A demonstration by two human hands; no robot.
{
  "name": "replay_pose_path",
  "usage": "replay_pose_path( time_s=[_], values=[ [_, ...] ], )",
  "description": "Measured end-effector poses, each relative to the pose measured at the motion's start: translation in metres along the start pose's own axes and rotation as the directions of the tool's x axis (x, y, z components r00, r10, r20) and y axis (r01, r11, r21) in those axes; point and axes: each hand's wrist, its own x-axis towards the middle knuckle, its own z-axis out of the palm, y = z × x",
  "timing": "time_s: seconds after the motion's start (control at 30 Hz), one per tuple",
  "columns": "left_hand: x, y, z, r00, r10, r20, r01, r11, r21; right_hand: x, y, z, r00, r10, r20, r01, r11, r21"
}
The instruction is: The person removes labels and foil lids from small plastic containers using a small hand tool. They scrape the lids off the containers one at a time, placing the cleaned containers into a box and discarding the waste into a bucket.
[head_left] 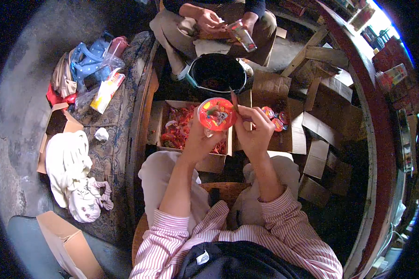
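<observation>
My left hand (198,142) is closed around a plastic cup (216,114) with a red printed lid, held up over the boxes in front of my lap. My right hand (256,132) grips a small knife (234,98), its dark blade pointing up and away beside the lid's right edge. Below my hands, a cardboard box (214,162) holds a heap of red plastic and film scraps (176,122). To its right, another open carton (299,135) contains several red-lidded cups (278,122).
A black bucket (196,86) stands beyond the boxes. Across from me a seated person's hands (211,21) hold a clear printed cup (243,36). A patterned bench (111,153) at left carries bags and a white cloth (67,162). Flattened cardboard (317,158) lies at right.
</observation>
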Motion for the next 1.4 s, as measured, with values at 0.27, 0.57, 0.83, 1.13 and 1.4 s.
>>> replay_pose_path(
  time_s=[0.27, 0.57, 0.83, 1.13, 1.4],
  values=[
    [-0.007, 0.001, 0.004, 0.968, -0.250, 0.016, 0.239, 0.899, -0.367, -0.002, 0.000, 0.004, 0.997, 0.066, -0.038, -0.063, 0.995, 0.072],
    [-0.007, 0.011, 0.003, 0.931, -0.347, -0.109, 0.271, 0.862, -0.429, -0.008, -0.005, 0.008, 0.995, 0.045, -0.091, -0.039, 0.997, 0.072],
    [-0.003, 0.001, 0.003, 0.977, -0.189, -0.103, 0.159, 0.956, -0.245, -0.011, -0.008, 0.012, 0.996, -0.010, -0.084, 0.009, 1.000, -0.020],
    [-0.001, 0.001, 0.007, 0.993, -0.122, -0.011, 0.116, 0.968, -0.223, -0.006, -0.003, 0.005, 0.996, -0.006, -0.089, 0.001, 0.999, -0.047],
    [-0.004, -0.006, 0.004, 0.996, -0.087, 0.001, 0.084, 0.964, -0.254, -0.001, 0.003, -0.001, 0.999, 0.033, -0.006, -0.033, 0.998, 0.052]
  ],
)
